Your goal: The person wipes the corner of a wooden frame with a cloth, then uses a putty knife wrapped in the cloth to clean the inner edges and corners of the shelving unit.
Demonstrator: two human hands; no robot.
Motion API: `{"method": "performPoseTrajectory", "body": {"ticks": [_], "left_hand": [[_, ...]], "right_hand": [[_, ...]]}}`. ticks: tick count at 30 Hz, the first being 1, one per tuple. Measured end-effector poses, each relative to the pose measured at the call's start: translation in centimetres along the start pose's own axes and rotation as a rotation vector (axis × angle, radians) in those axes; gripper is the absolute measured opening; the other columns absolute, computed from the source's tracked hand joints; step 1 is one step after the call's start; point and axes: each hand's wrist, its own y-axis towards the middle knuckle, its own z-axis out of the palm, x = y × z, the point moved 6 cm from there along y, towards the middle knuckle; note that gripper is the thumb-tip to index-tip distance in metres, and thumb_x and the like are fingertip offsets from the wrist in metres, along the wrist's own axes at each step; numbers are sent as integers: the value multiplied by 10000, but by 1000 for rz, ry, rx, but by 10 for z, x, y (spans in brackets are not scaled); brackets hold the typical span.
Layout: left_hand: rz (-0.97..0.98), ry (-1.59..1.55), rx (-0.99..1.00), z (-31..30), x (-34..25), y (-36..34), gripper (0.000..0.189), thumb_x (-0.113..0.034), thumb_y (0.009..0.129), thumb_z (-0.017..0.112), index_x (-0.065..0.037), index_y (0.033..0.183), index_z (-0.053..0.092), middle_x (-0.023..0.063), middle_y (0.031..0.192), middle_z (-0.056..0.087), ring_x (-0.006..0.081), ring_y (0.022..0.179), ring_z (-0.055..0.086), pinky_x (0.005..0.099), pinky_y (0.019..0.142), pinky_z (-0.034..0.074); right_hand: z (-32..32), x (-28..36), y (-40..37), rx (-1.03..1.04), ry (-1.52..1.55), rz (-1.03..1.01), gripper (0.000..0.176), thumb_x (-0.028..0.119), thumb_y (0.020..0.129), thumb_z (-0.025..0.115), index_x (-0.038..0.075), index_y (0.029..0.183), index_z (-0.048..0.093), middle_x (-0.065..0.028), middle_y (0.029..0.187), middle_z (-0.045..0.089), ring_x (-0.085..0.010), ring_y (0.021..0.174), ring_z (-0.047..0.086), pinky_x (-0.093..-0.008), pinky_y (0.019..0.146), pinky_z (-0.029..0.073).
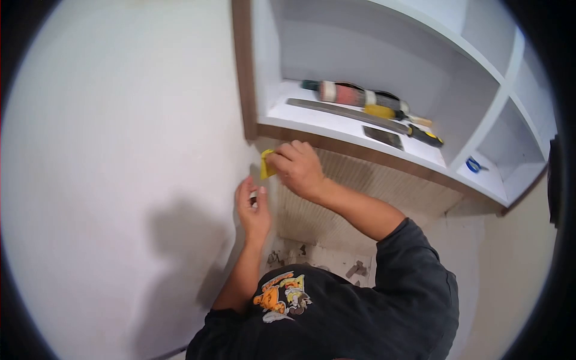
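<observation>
My right hand [297, 169] is closed on a yellow piece [266, 165], a thin flat thing near the lower left corner of the wood-edged shelf [354, 149]. Just below it and to the left, beside the pale wall [132, 138], is my left hand [254, 210]. Its thumb and fingers curl towards each other around a small dark thing, too small to name. The two hands are apart.
On the shelf lie a red and grey power tool [348, 94], a long file [348, 112] with a black and yellow handle, and a dark flat plate [383, 137]. A blue roll [473, 165] sits in the right compartment. Debris [357, 269] lies on the floor.
</observation>
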Motion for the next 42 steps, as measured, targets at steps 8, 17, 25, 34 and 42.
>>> {"method": "performPoseTrajectory", "body": {"ticks": [8,17,25,34,42], "left_hand": [[166,14,374,51,-40,16,144,-15,947,616,41,1062,682,109,991,659,150,882,611,273,771,494],[973,270,886,220,-175,-7,288,-146,818,729,-38,1082,690,126,1100,653,313,1101,588,421,927,421],[1001,117,779,216,-169,-12,198,-17,799,721,-27,996,706,103,948,684,265,878,635,354,818,456],[-736,-554,957,87,12,-51,134,-27,945,607,36,1039,678,143,1192,661,208,1040,649,357,922,517],[-883,-846,632,53,38,-31,143,-89,976,587,19,1034,661,137,1059,702,231,987,677,393,889,542]], "right_hand": [[-75,-18,-50,-98,320,508,94,59,857,717,25,943,703,-88,880,640,-264,783,642,-336,674,515],[-127,-58,-150,-19,389,1025,219,94,912,665,24,1119,642,-123,926,626,-251,799,629,-325,704,508],[-136,-85,-213,-116,671,1231,245,102,926,677,7,1148,633,-29,918,612,-80,746,537,-252,682,477],[-69,-84,-185,-31,1282,1347,121,122,965,659,33,1022,599,-29,906,674,-68,782,608,-219,685,481],[11,-55,-139,352,1487,1257,191,134,970,656,47,1100,546,-40,931,670,-90,802,628,-229,699,504]]}}
